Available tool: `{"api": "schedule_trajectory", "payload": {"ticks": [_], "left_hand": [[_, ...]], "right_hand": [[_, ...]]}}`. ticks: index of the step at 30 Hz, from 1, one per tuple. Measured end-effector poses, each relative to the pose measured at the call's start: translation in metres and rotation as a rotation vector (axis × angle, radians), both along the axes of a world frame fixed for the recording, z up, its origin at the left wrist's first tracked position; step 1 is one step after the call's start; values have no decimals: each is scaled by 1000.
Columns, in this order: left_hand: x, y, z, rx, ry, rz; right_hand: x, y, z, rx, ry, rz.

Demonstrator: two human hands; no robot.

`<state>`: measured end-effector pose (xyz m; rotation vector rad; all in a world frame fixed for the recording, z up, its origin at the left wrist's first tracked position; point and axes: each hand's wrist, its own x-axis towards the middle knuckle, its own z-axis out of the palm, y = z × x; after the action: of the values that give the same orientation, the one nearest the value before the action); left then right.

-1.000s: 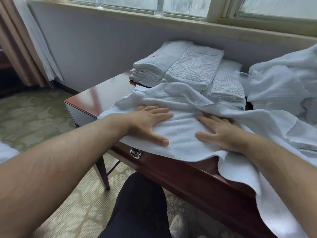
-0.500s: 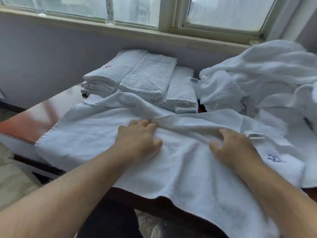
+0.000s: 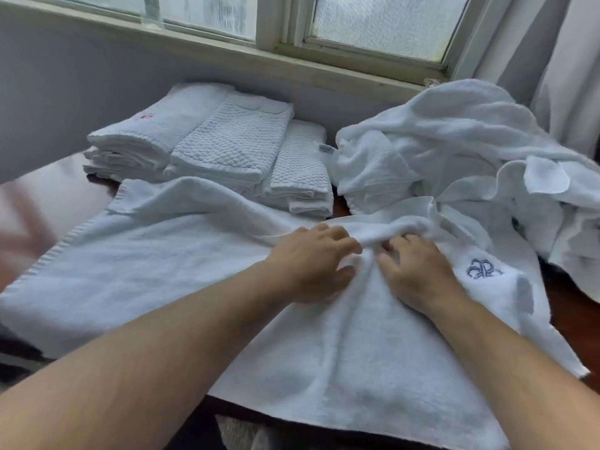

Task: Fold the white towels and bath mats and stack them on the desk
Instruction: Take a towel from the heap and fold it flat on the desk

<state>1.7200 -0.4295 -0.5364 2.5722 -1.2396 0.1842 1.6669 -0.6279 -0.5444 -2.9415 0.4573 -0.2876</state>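
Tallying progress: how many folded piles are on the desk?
3: plain towel pile at left, waffle-textured pile in the middle, lower waffle pile at right. The unfolded heap may hide more.

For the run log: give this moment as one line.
phase: folding; left hand: grips towel; right hand: grips towel; stack: behind; pile: right

A window (image 3: 383, 24) with frosted panes in a pale frame fills twelve o'clock. Its sill (image 3: 227, 56) runs under it from eleven to one o'clock. A small clear object (image 3: 152, 9) stands there at eleven; what it is I cannot tell. Below, at ten o'clock, is a plain grey wall (image 3: 65, 92). A light curtain (image 3: 571, 76) hangs at two o'clock.
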Motion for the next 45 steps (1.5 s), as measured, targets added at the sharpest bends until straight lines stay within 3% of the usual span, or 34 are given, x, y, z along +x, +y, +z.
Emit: {"api": "schedule_trajectory", "payload": {"ticks": [4,6,10,17,25,29,32,37,39,43,45], "left_hand": [[29,-8,-6,126,49,483],[39,-9,-9,174,18,549],[48,-7,-21,55,-125,444],[66,27,-27,-222,45,201],[61,25,-25,-376,38,169],[61,22,-31,-340,-118,54],[56,21,-26,-270,-69,53],[50,11,-15,-129,69,140],[48,6,-4,-29,139,151],[47,1,18,19,-14,214],[44,-1,25,-4,-101,283]], "right_hand": [[0,5,2,115,-78,101],[2,20,-7,39,-67,149],[8,46,-14,-34,-128,238],[26,25,-11,425,-304,71],[25,22,-9,551,-380,-45],[27,2,-11,854,-579,-185],[18,-7,-1,1035,-720,-237],[21,-33,26,1062,-321,-465],[19,-40,45,939,-260,-475],[7,-56,86,692,-812,-328],[-2,-63,95,604,-911,-313]]}}
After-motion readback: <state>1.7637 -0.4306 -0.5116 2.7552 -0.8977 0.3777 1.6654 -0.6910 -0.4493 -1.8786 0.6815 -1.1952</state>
